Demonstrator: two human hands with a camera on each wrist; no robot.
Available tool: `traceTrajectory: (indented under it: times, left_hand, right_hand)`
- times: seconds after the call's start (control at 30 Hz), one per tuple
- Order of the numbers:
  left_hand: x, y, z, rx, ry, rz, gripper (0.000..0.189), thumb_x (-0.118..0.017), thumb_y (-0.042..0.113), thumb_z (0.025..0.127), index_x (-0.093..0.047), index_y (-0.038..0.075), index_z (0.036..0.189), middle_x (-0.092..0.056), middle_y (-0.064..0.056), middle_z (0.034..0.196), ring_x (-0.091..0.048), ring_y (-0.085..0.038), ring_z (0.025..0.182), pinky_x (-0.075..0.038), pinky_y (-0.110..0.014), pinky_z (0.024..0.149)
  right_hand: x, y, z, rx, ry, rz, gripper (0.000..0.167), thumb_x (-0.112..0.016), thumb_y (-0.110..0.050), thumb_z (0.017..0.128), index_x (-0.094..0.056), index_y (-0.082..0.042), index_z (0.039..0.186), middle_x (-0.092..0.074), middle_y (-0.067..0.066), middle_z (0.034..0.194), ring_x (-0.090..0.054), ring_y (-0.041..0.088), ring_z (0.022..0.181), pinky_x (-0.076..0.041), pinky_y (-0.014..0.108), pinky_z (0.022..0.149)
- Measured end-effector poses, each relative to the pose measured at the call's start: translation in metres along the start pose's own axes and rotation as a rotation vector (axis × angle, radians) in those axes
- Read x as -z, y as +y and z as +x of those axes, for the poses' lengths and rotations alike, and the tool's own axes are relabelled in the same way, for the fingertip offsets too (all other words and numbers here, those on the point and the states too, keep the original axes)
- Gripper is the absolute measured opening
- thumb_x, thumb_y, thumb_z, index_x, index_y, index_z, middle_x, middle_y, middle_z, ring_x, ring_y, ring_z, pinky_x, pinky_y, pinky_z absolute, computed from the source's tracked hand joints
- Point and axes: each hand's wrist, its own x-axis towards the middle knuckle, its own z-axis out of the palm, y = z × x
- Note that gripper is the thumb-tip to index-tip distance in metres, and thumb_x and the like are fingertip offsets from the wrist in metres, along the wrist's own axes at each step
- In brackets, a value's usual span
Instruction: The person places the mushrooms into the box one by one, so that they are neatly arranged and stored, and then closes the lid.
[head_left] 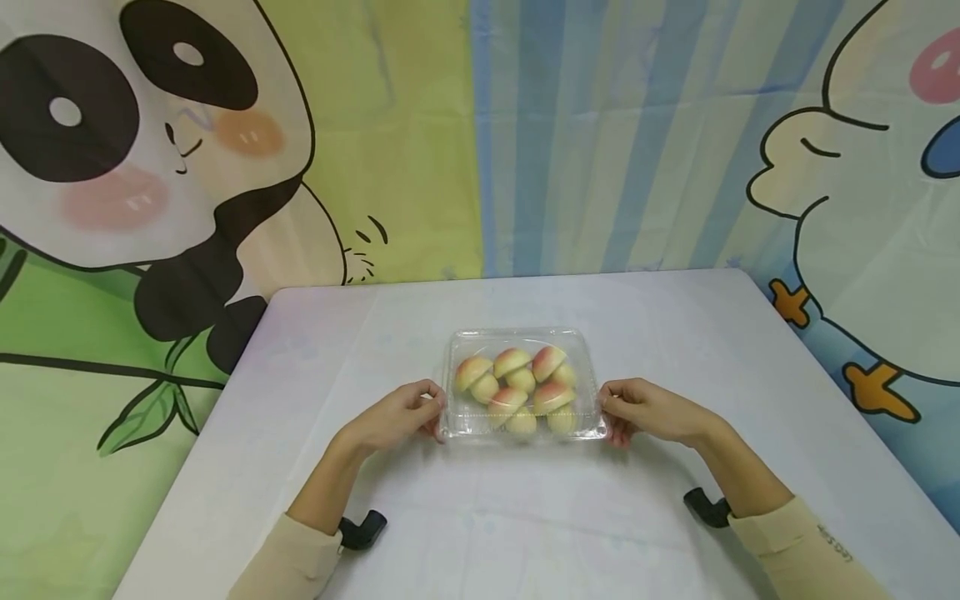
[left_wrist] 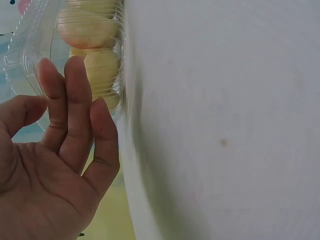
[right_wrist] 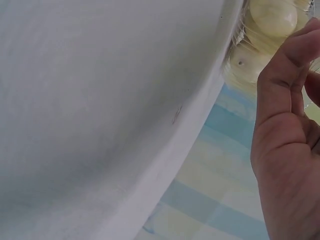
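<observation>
A clear plastic clamshell box [head_left: 480, 335] sits on the white table in the head view, its lid down. Inside are several mushroom-shaped pieces [head_left: 512, 361] with yellow-and-red caps and pale yellow round bases; what they are made of I cannot tell. At the box's left edge, my left hand [head_left: 401, 415] pinches the rim between thumb and fingers. My right hand [head_left: 656, 410] pinches the opposite edge near the front corner. In the left wrist view, the left fingers [left_wrist: 77, 110] lie against the box's side. Part of the right thumb is cut off in the right wrist view.
The white-covered table [head_left: 525, 508] stretches around the box on all sides. Behind it hangs a cartoon-printed curtain [head_left: 405, 142] with a panda and stripes. Black camera mounts [head_left: 363, 530] are worn on both wrists, just beyond beige sleeves [head_left: 288, 558].
</observation>
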Motion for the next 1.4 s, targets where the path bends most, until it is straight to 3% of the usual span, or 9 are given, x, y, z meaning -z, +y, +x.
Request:
traceTrajectory:
  times: [0.37,0.73,0.97,1.2,1.4]
  left_hand:
    - [-0.010,-0.004,-0.001,0.015,0.034,-0.012,0.020,-0.041,0.019,0.111,-0.050,0.001,0.114,-0.063,-0.008,0.081,-0.070,-0.023,0.082,-0.059,-0.037,0.083]
    - [-0.013,0.003,-0.004,-0.021,0.045,0.016,0.018,-0.040,0.018,0.112,-0.044,0.001,0.114,-0.063,-0.009,0.078,-0.072,-0.028,0.081,-0.054,-0.036,0.084]
    - [-0.014,0.004,-0.002,0.033,0.068,-0.010,0.016,-0.039,0.015,0.111,-0.044,0.002,0.116,-0.064,-0.009,0.083,-0.071,-0.026,0.084,-0.054,-0.035,0.086]
    - [-0.010,0.002,-0.006,0.107,0.044,-0.058,0.020,-0.048,0.017,0.105,-0.051,0.000,0.113,-0.065,-0.009,0.087,-0.067,-0.022,0.086,-0.056,-0.036,0.085]
    - [-0.005,0.003,-0.009,0.054,-0.016,0.016,0.033,-0.044,0.021,0.110,-0.062,-0.004,0.099,-0.065,-0.006,0.082,-0.062,-0.020,0.081,-0.055,-0.034,0.079]
  right_hand:
    - [-0.004,0.002,-0.001,-0.011,-0.012,0.051,0.035,-0.044,-0.024,0.112,-0.054,0.007,0.100,-0.067,0.014,0.084,-0.066,0.020,0.071,-0.061,0.036,0.065]
    - [-0.005,-0.004,0.002,0.036,0.043,-0.040,0.033,-0.043,-0.022,0.112,-0.056,0.006,0.098,-0.066,0.014,0.081,-0.064,0.019,0.067,-0.060,0.038,0.062]
    - [-0.004,0.000,0.003,0.022,0.074,0.006,0.029,-0.043,-0.020,0.112,-0.053,0.007,0.104,-0.064,0.012,0.083,-0.063,0.018,0.069,-0.059,0.037,0.063]
    - [-0.006,0.001,0.004,-0.011,0.049,0.050,0.027,-0.041,-0.019,0.112,-0.051,0.005,0.104,-0.061,0.014,0.086,-0.061,0.021,0.072,-0.058,0.038,0.066]
    - [-0.006,-0.001,0.001,-0.031,0.004,0.068,0.038,-0.038,-0.025,0.113,-0.055,0.004,0.097,-0.061,0.013,0.085,-0.059,0.021,0.072,-0.057,0.037,0.065]
